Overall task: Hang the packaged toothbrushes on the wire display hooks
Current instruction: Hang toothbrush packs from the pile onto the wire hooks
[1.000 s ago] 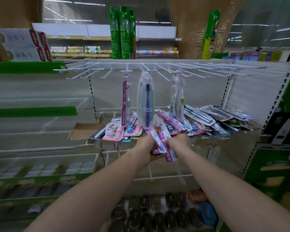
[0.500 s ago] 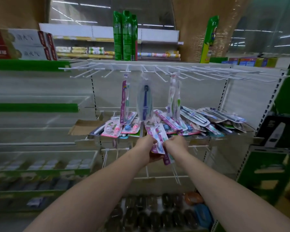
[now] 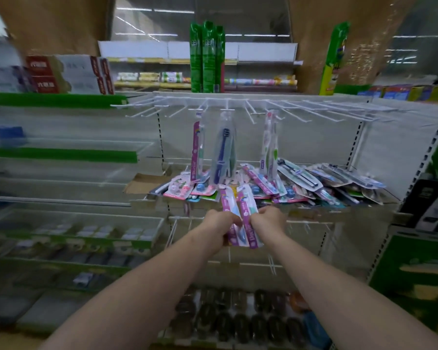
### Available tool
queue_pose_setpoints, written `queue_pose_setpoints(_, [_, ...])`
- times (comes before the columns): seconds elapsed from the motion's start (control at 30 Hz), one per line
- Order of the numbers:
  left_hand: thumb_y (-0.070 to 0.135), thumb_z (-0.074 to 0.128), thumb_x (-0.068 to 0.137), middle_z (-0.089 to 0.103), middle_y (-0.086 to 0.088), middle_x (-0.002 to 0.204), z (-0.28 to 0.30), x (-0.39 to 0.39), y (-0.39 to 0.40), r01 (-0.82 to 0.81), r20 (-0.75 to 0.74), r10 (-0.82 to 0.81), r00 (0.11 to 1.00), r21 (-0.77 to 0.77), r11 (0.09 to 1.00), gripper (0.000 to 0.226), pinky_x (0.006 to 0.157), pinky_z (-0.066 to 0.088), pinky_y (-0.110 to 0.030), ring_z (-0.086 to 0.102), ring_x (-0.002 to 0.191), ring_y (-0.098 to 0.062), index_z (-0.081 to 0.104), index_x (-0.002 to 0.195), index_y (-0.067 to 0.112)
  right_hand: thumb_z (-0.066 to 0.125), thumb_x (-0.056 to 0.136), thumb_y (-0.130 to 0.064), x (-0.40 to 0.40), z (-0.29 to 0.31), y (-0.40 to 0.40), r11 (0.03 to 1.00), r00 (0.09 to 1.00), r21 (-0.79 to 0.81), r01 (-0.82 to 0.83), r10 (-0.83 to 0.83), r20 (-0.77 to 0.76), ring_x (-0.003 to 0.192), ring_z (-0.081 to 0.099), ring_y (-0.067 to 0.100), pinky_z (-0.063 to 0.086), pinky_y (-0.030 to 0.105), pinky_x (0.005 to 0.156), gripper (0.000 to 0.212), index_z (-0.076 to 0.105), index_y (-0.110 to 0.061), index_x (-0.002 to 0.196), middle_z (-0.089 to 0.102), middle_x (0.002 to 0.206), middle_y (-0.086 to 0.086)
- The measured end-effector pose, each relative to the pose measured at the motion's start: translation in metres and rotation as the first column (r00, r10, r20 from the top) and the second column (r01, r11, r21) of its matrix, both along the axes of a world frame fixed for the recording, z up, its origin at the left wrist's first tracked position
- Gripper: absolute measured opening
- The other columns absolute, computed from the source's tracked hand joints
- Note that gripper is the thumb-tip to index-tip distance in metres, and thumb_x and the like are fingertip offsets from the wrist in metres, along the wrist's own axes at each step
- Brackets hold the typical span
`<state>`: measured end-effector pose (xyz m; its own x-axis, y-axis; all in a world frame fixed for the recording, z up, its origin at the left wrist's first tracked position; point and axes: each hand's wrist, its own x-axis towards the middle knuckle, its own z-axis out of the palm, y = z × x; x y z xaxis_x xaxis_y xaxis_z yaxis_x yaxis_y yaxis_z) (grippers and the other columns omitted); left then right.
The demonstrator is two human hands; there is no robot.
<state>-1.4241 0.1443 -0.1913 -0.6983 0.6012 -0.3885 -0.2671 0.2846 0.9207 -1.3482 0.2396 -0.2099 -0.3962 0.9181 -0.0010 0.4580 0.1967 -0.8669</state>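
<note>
Left hand and right hand gripping pink toothbrush packs together, below white wire hooks with three hanging packs.

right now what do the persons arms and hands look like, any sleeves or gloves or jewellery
Both forearms are bare from the bottom edge of the picture up to the wrists, with no sleeve in view. The left hand and right hand wear no gloves. No watch, bracelet or ring shows on either wrist or on the fingers, though the picture is soft and the fingers are mostly turned away.
</note>
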Motion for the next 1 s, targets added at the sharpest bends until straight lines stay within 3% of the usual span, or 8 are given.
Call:
queue_pose_setpoints(0.1, [-0.005,0.066,0.081,0.064,-0.021,0.079,0.006,0.004,-0.015,-0.016,-0.031,0.017,0.999,0.008,1.0,0.034,0.049,0.054,-0.033,0.065,0.058,-0.03,0.06,0.114,-0.008,0.067,0.078,-0.015,-0.001,0.0,-0.005,0.999,0.999,-0.025,-0.036,0.036,-0.026,0.075,0.068,0.026,0.057,0.037,0.073,0.014,0.066,-0.015,0.065,0.071,0.072,0.005])
queue_pose_setpoints(0.2, [-0.001,0.066,0.086,0.064,-0.022,0.091,0.01,0.003,-0.029,-0.084,-0.04,0.084,0.996,-0.007,0.996,0.016,0.073,0.06,-0.047,0.069,0.081,-0.035,0.057,0.101,0.0,0.068,0.077,-0.011,-0.003,0.002,-0.01,0.996,0.995,-0.016,-0.084,0.083,-0.061,0.075,0.068,0.027,0.055,0.036,0.069,0.009,0.068,-0.015,0.069,0.07,0.072,0.005])
queue_pose_setpoints(0.37, [-0.002,0.068,0.069,0.066,-0.022,0.098,0.02,-0.017,-0.042,-0.161,-0.094,0.168,0.981,0.075,0.984,0.043,0.079,0.059,-0.051,0.067,0.091,-0.04,0.059,0.111,0.003,0.072,0.082,-0.008,-0.012,0.008,-0.024,0.986,0.984,-0.038,-0.16,0.157,-0.079,0.074,0.069,0.022,0.061,0.044,0.075,0.016,0.067,-0.019,0.072,0.071,0.078,0.005])
queue_pose_setpoints(0.47, [0.002,0.069,0.055,0.069,-0.025,0.1,0.023,-0.041,-0.045,-0.166,-0.112,0.178,0.978,0.107,0.98,0.061,0.082,0.059,-0.058,0.07,0.092,-0.043,0.061,0.115,0.003,0.072,0.083,-0.008,-0.024,0.014,-0.026,0.989,0.984,-0.004,-0.15,0.149,-0.103,0.071,0.064,0.015,0.055,0.032,0.061,0.008,0.07,-0.015,0.087,0.069,0.081,0.003])
queue_pose_setpoints(0.53, [-0.003,0.07,0.064,0.069,-0.025,0.104,0.026,-0.056,-0.047,-0.153,-0.117,0.168,0.979,0.131,0.979,0.059,0.081,0.06,-0.06,0.07,0.092,-0.043,0.058,0.121,0.006,0.073,0.086,-0.009,-0.035,0.019,-0.029,0.989,0.978,-0.002,-0.15,0.148,-0.146,0.075,0.063,0.015,0.054,0.032,0.066,0.016,0.062,-0.019,0.09,0.066,0.086,0.0])
queue_pose_setpoints(0.67, [-0.009,0.063,0.082,0.067,-0.019,0.107,0.043,-0.075,-0.056,-0.121,-0.192,0.148,0.97,0.145,0.982,0.045,0.068,0.06,-0.045,0.068,0.093,-0.035,0.056,0.122,0.011,0.078,0.084,-0.015,-0.062,0.03,-0.034,0.991,0.974,0.043,-0.125,0.13,-0.184,0.085,0.066,0.02,0.059,0.043,0.08,0.029,0.054,-0.03,0.078,0.064,0.086,-0.003])
queue_pose_setpoints(0.8, [-0.009,0.064,0.082,0.069,-0.014,0.108,0.045,-0.107,-0.054,-0.071,-0.245,0.107,0.964,0.153,0.986,0.046,0.084,0.059,-0.049,0.068,0.1,-0.033,0.057,0.124,0.009,0.079,0.079,-0.013,-0.089,0.041,-0.04,0.99,0.973,0.104,-0.091,0.111,-0.204,0.09,0.069,0.022,0.058,0.047,0.085,0.026,0.059,-0.027,0.084,0.071,0.093,-0.001])
queue_pose_setpoints(1.0, [-0.007,0.067,0.082,0.07,-0.009,0.101,0.049,-0.143,-0.048,-0.029,-0.366,0.084,0.927,0.155,0.988,0.042,0.081,0.06,-0.043,0.069,0.091,-0.025,0.06,0.121,0.008,0.078,0.076,-0.009,-0.124,0.05,-0.042,0.99,0.948,0.138,-0.038,0.08,-0.309,0.086,0.07,0.018,0.06,0.046,0.081,0.03,0.064,-0.023,0.098,0.072,0.093,-0.003])
